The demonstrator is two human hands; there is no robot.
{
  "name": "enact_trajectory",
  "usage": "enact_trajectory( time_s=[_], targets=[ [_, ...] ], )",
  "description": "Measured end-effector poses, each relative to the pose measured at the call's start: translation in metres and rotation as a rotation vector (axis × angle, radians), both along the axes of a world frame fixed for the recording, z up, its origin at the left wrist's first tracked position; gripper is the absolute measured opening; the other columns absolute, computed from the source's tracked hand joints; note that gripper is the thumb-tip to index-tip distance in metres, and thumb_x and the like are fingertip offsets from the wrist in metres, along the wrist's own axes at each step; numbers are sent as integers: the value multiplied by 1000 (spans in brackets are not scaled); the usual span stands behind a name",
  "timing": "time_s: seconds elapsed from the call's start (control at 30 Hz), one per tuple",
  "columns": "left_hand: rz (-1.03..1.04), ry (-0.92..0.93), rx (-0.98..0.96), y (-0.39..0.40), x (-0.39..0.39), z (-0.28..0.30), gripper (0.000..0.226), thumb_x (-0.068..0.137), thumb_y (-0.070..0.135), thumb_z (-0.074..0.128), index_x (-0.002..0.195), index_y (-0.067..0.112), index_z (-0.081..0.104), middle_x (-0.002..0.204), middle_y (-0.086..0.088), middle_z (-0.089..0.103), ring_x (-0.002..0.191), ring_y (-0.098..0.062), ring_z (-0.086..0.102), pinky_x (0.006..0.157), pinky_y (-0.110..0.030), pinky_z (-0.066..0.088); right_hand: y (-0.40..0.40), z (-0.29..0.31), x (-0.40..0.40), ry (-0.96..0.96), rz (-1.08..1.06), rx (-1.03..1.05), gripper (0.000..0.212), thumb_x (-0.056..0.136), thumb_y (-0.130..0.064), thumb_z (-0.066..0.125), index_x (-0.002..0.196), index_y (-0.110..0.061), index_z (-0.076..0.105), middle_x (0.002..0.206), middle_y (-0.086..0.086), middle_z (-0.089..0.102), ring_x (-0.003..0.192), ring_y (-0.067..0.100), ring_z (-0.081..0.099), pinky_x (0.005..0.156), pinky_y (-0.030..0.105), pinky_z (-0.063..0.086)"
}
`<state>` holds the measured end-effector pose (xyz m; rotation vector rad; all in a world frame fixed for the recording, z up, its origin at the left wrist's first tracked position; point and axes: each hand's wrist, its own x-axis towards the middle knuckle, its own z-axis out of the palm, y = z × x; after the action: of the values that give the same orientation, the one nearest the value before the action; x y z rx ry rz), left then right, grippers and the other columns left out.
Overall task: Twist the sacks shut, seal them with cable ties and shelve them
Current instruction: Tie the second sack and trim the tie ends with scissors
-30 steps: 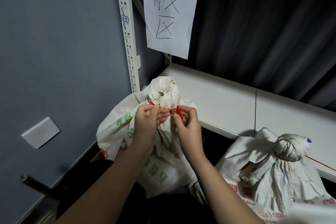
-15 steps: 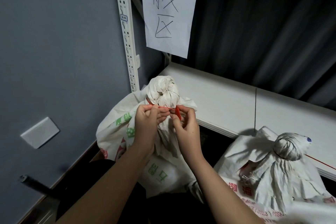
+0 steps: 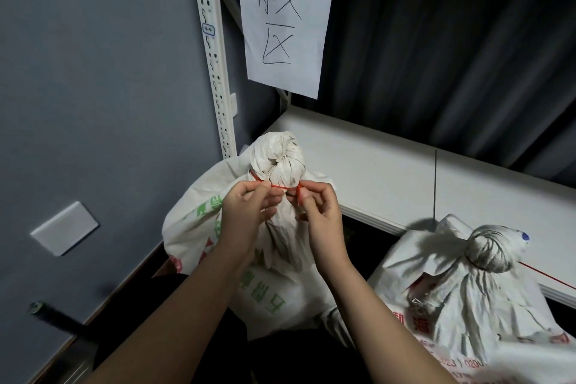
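A white woven sack (image 3: 274,287) with green print stands on the floor beside the rack, its neck twisted into a knob (image 3: 277,156). A thin red cable tie (image 3: 282,186) loops around the neck under the knob. My left hand (image 3: 249,212) pinches one end of the tie on the left. My right hand (image 3: 321,212) pinches the other end on the right. A second white sack (image 3: 461,305) with red print stands at the right, its neck twisted, with a red tie tail (image 3: 548,276) sticking out to the right.
A white shelf board (image 3: 389,174) runs behind the sacks, under a dark curtain. A perforated white upright (image 3: 215,65) stands at the left beside the grey wall. A handwritten paper sign (image 3: 283,15) hangs above. A dark rod (image 3: 56,318) lies on the floor at the left.
My hands stay at the sack's neck, holding the red tie. They have spread slightly apart, so more of the tie shows between them.
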<state>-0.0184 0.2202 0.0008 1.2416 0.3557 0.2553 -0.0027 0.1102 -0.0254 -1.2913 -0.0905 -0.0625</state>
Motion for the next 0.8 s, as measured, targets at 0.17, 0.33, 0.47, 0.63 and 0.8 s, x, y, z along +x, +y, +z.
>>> enact_trajectory(
  time_s=[0.17, 0.33, 0.47, 0.63, 0.8],
  targets=[
    [-41, 101, 42, 7, -3, 1, 16, 92, 14, 59, 77, 13, 64, 63, 6, 64, 51, 2, 55, 51, -14, 44, -1, -3, 4, 15, 10, 54, 6, 94, -3, 53, 94, -7, 58, 85, 10, 70, 79, 9, 66, 70, 15, 48],
    [-78, 143, 29, 8, -4, 1, 18, 92, 18, 60, 74, 16, 64, 66, 5, 61, 57, -2, 52, 52, -15, 41, 1, -6, 5, -16, -1, -44, 7, 91, -3, 59, 90, -10, 61, 89, 11, 68, 81, 8, 64, 73, 17, 47],
    [-109, 158, 30, 8, -2, -1, 18, 92, 17, 60, 75, 14, 64, 69, 1, 61, 61, -6, 53, 57, -19, 42, 3, -4, 5, -39, -5, -98, 11, 90, -2, 61, 86, -12, 60, 83, -1, 66, 75, -2, 62, 71, 13, 45],
    [-70, 162, 21, 7, 1, -5, 19, 93, 18, 59, 74, 14, 62, 66, 2, 61, 59, -5, 53, 57, -19, 42, 9, -1, 3, -18, -28, -121, 4, 91, -4, 60, 88, -6, 61, 79, -3, 65, 71, -5, 61, 69, 11, 44],
    [26, 124, 2, -3, 3, -9, 16, 92, 13, 58, 78, 9, 62, 66, -1, 62, 55, -4, 55, 48, -14, 42, 26, -6, 4, 157, -237, -70, 11, 93, -11, 58, 86, -7, 64, 75, -2, 65, 67, -1, 58, 70, 18, 45]
  ],
)
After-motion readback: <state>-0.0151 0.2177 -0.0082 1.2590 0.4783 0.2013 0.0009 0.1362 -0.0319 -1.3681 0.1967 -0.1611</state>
